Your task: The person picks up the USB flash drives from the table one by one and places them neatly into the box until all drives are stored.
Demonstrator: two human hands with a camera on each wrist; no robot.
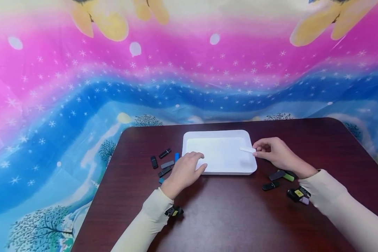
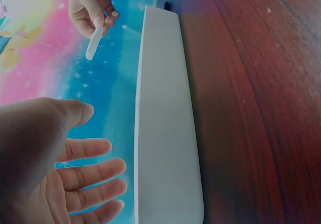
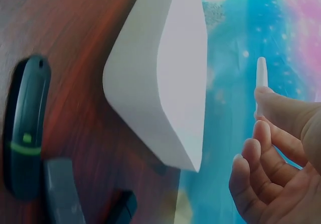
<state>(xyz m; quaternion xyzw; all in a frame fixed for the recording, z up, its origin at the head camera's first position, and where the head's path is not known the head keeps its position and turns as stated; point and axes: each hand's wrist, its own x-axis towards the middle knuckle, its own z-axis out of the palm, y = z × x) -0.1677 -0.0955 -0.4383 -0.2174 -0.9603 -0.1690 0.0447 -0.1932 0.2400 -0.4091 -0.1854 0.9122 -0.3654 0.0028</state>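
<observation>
Close in by the right sleeve (image 1: 329,190), a glossy black drive (image 1: 270,186) lies on the dark red table (image 1: 226,217). A little farther on, the left hand (image 1: 183,171) hovers at the front-left edge of the white tray (image 1: 222,152), thumb and fingers apart, holding nothing. Then the right hand (image 1: 278,154), pinching a slim, plain white stick (image 1: 247,149) between thumb and forefinger above the tray's right end. Left of the tray lies a cluster of drives (image 1: 167,164) only the head view shows; behind, a snowflake-printed cloth (image 1: 189,66).

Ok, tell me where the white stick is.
In the head view, the white stick is pinched in the right grip, above the right end of the white tray.
</observation>
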